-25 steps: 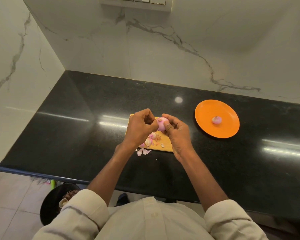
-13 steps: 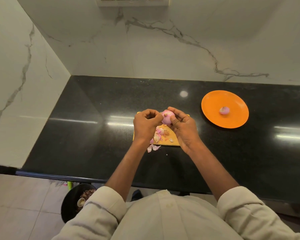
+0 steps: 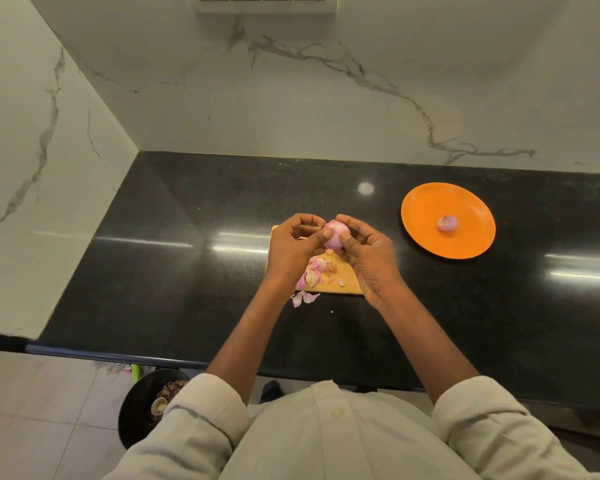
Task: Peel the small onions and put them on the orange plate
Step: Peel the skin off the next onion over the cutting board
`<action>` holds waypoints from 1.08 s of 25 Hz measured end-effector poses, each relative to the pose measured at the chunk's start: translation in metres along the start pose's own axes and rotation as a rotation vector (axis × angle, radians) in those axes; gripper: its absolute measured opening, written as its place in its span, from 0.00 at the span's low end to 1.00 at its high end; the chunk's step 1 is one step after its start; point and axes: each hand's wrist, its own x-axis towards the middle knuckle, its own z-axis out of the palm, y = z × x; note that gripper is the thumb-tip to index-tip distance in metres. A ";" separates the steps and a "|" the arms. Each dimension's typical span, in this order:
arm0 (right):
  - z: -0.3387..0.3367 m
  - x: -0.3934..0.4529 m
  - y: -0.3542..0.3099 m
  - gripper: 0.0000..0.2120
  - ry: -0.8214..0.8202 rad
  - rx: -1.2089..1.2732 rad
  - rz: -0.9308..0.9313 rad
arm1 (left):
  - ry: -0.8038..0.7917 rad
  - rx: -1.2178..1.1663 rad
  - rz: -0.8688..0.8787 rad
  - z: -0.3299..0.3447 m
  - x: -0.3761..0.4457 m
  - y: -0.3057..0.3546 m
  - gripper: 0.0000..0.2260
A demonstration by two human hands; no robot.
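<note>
— Both hands pinch one small onion (image 3: 336, 234) above the cutting board (image 3: 349, 277): left hand (image 3: 293, 249) on its left side, right hand (image 3: 369, 256) on its right. Which is nearer the orange plate (image 3: 426, 209)?
— The right; the plate lies well apart to its right on the surface (image 3: 187, 271).
— And the onion's look?
— Round, pale pink, smooth, seemingly mostly peeled. Another peeled onion (image 3: 447, 223) sits on the plate.

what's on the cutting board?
Onion skins and scraps lie on the board, some spilling onto the counter. The left hand and right hand cover the rest.
</note>
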 end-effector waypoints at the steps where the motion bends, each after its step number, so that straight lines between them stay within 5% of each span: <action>1: 0.001 0.000 -0.002 0.15 -0.005 0.010 -0.002 | 0.020 0.017 0.033 0.001 0.000 0.001 0.07; 4: -0.002 -0.001 -0.006 0.14 -0.027 0.029 0.001 | 0.052 0.013 0.017 0.005 0.003 0.005 0.03; 8: -0.007 -0.001 -0.006 0.14 -0.081 0.022 0.004 | 0.042 -0.060 -0.237 0.008 0.008 0.006 0.05; 15: -0.009 0.002 -0.004 0.15 -0.163 -0.025 -0.023 | 0.018 -0.495 -0.591 -0.002 0.013 0.014 0.06; 22: -0.010 0.004 -0.009 0.14 -0.179 0.072 -0.009 | 0.019 -0.578 -0.558 -0.015 0.017 0.009 0.07; 27: -0.004 0.005 -0.006 0.15 -0.131 0.217 0.081 | -0.042 -0.380 -0.382 -0.009 0.013 0.003 0.08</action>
